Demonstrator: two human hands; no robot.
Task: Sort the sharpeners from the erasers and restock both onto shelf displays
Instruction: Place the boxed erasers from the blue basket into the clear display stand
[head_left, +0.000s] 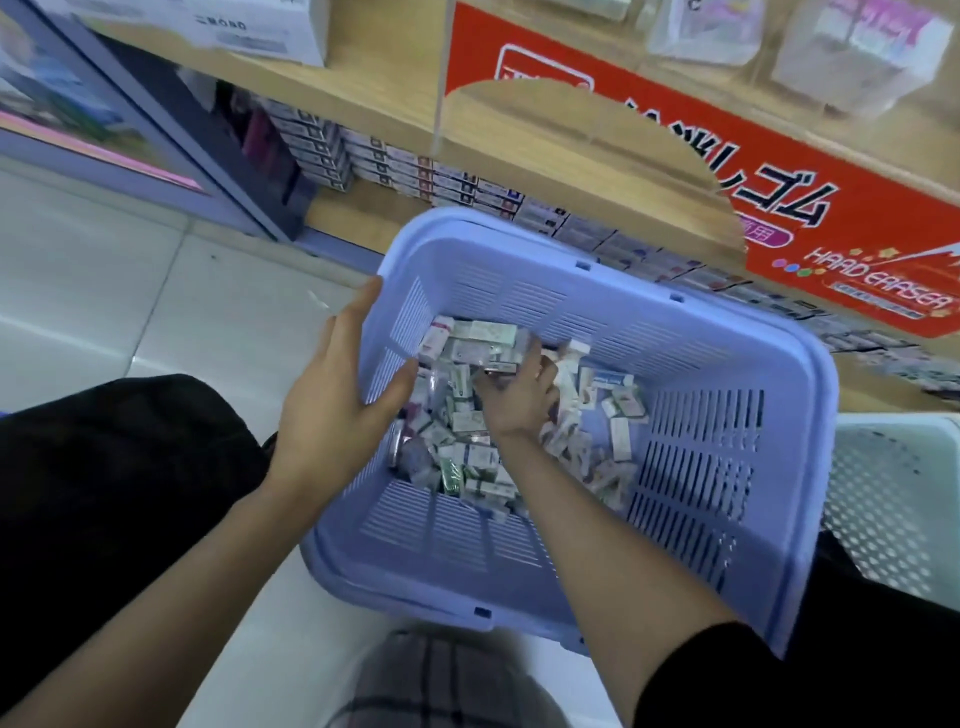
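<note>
A lilac slotted plastic basket (691, 332) sits on the floor in front of me, tilted, with a heap of several small boxed erasers and sharpeners (457, 457) in its bottom. My left hand (337, 389) grips the basket's left wall, thumb inside, fingers outside along the rim. My right hand (514, 395) is down inside the basket, fingers curled round a few small boxes (498, 345) at the top of the heap. Which are erasers and which sharpeners I cannot tell.
A wooden shelf unit stands behind the basket; its low shelf (363, 208) holds rows of small stacked boxes (395, 166). A red eraser sign (810, 208) hangs on the upper shelf edge. A white perforated basket (893, 499) stands at the right. Pale floor tiles (130, 291) lie left.
</note>
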